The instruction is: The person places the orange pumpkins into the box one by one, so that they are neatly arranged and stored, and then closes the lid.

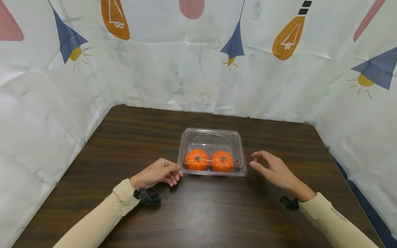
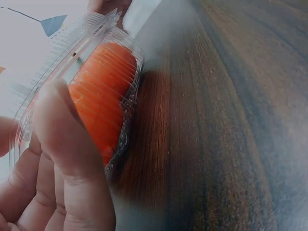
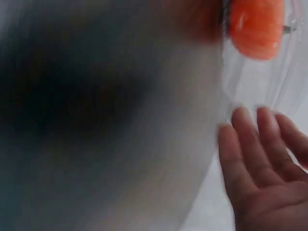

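A clear plastic clamshell container (image 1: pixel 214 140) lies on the table with its lid down. Through the lid show two small orange pumpkins (image 1: pixel 196 159), side by side along the front. My left hand (image 1: pixel 162 172) pinches the container's front left corner between thumb and index finger, the other fingers curled below. In the left wrist view the thumb (image 2: pixel 62 130) covers part of the container and the near pumpkin (image 2: pixel 98 120). Off the container's right side, my right hand (image 1: pixel 273 168) hovers with fingers relaxed and a gap to the rim. The right wrist view shows its fingers (image 3: pixel 255 149) apart, holding nothing.
The dark wood-grain table (image 1: pixel 201 213) extends around the container on every side. A white printed cloth (image 1: pixel 173 75) hangs behind the table's far edge and along both sides. Each wrist wears a dark strap (image 1: pixel 147 198).
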A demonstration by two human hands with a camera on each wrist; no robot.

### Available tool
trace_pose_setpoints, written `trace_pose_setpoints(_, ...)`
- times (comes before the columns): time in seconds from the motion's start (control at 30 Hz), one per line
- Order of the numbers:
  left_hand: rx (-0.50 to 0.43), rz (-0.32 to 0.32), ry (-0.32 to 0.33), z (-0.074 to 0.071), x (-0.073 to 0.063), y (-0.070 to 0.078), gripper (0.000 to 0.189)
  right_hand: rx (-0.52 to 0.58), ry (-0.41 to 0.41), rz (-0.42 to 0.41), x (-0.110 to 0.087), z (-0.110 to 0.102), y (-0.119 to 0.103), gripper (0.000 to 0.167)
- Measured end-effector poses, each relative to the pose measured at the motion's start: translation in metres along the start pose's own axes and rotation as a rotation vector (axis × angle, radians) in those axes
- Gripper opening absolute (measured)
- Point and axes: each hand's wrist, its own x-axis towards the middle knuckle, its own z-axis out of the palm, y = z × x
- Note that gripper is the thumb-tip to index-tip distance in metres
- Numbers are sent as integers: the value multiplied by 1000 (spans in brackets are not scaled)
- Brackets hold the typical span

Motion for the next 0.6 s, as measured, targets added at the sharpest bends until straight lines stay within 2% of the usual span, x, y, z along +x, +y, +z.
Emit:
trace_pose_setpoints(0.13,4,16,4,1,-1,0,43,188,-125,80,-3,5,2,41)
trace_pose_setpoints(0.3,3,26,3,1,-1,-1,42,429,-240,91,-1,15,3,37)
trace_pose_setpoints(0.6,-5,22,35,6,0,0,35,778,-306,159,2,35,-1,39)
